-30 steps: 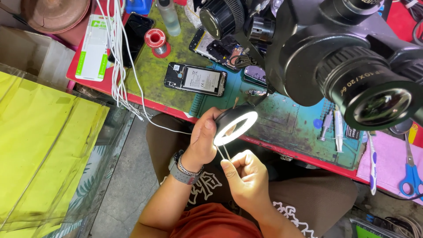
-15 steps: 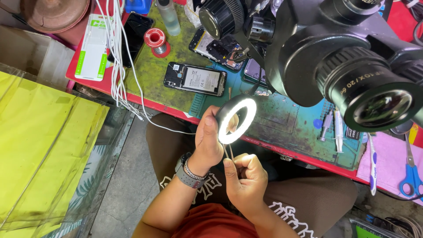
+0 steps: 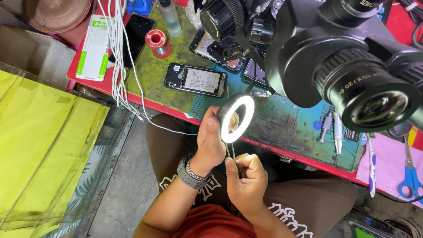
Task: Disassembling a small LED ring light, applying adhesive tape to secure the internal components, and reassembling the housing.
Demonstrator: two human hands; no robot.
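Ring light, lit, is held up over the lap just off the table edge, left hand fingers closed on its rim. Tweezers are pinched in right hand. Risk: glare could hide the tips, w/ a slip scratching the lamp.

An opened phone, solder spool and blue scissors lie on the bench.

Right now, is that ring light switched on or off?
On. The ring light glows bright white all round its ring, held up by the left hand.
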